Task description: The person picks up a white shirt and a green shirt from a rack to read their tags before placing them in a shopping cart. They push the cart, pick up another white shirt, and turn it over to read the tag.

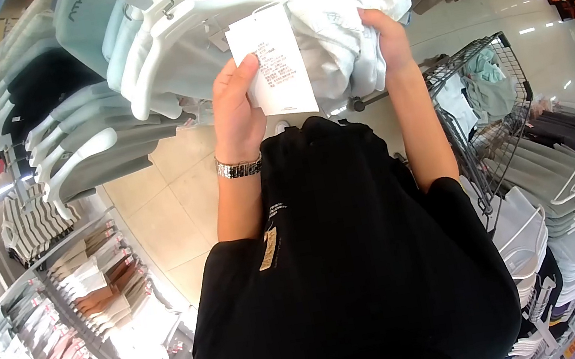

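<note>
The bundled garment (350, 55) is white, and on it there is a small mark of pale green. The paper tag (271, 60) is white also, with small dark print. The wristband (239, 168) is silver. The worn shirt (359, 243) is plain black, having white letters and one yellowish patch (269, 249). The striped clothes (36, 225) are black and white. The floor (183, 170) is beige, the cloth in the cart (490, 81) is pale green, and the cart (511, 58) itself is dark.
</note>
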### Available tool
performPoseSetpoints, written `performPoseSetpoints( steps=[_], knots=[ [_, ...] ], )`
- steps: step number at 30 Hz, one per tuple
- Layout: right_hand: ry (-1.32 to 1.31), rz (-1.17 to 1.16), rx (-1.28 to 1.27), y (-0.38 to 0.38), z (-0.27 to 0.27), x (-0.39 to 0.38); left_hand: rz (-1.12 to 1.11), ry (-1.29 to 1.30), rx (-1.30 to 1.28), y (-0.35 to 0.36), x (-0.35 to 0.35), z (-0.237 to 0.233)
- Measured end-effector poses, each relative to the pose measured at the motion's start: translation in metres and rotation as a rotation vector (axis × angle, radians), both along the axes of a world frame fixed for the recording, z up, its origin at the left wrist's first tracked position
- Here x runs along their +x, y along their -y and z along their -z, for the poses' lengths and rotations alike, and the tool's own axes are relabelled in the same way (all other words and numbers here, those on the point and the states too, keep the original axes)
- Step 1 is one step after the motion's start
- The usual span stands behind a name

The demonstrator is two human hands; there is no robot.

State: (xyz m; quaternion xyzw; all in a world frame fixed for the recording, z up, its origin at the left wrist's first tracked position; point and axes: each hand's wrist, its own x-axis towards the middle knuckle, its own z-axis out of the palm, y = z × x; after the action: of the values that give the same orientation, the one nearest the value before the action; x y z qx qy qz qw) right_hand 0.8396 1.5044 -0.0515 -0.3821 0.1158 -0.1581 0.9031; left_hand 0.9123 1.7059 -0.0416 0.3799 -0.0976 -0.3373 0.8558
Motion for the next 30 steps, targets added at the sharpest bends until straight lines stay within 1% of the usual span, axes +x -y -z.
performPoseSetpoints(
  steps=[2,4,5,9,13,15,16,18,21,24,26,27,29,30],
  knots=[
    [0.007,0.02,-0.037,-0.003,-0.002,0.0,-0.023,0.022,0.006,0.006,-0.002,-0.002],
    [-0.018,0.14,-0.239,-0.012,-0.009,-0.001,-0.051,0.038,0.035,0.011,-0.007,-0.005],
    [0.017,0.135,-0.275,-0.013,-0.013,-0.002,-0.055,0.038,0.028,0.015,-0.008,-0.007],
    [0.024,0.117,-0.376,-0.015,-0.015,-0.005,-0.003,0.068,0.029,0.029,-0.011,-0.017],
    [0.098,0.152,-0.295,-0.014,-0.017,-0.008,0.06,0.071,0.024,0.033,-0.008,-0.018],
    [0.204,0.087,-0.541,-0.01,-0.019,-0.009,0.065,0.096,0.058,0.034,-0.007,-0.02],
    [0.203,0.089,-0.542,-0.008,-0.021,-0.008,0.069,0.123,0.092,0.034,-0.006,-0.02],
    [0.176,0.0,-0.584,-0.002,-0.023,-0.007,0.085,0.156,0.11,0.036,-0.004,-0.02],
    [0.101,0.014,-0.568,0.002,-0.025,-0.01,0.102,0.214,0.139,0.045,-0.004,-0.02],
    [0.172,0.016,-0.573,0.011,-0.025,-0.011,0.105,0.254,0.15,0.056,-0.006,-0.022],
    [0.165,0.012,-0.61,0.015,-0.028,-0.012,0.104,0.267,0.154,0.064,-0.007,-0.023],
    [0.156,0.002,-0.644,0.017,-0.029,-0.012,0.093,0.257,0.15,0.067,-0.008,-0.022],
    [0.148,0.008,-0.625,0.021,-0.032,-0.013,0.088,0.246,0.147,0.073,-0.008,-0.021],
    [0.146,0.011,-0.608,0.023,-0.034,-0.012,0.111,0.131,0.076,0.075,-0.006,-0.023]
  ],
)
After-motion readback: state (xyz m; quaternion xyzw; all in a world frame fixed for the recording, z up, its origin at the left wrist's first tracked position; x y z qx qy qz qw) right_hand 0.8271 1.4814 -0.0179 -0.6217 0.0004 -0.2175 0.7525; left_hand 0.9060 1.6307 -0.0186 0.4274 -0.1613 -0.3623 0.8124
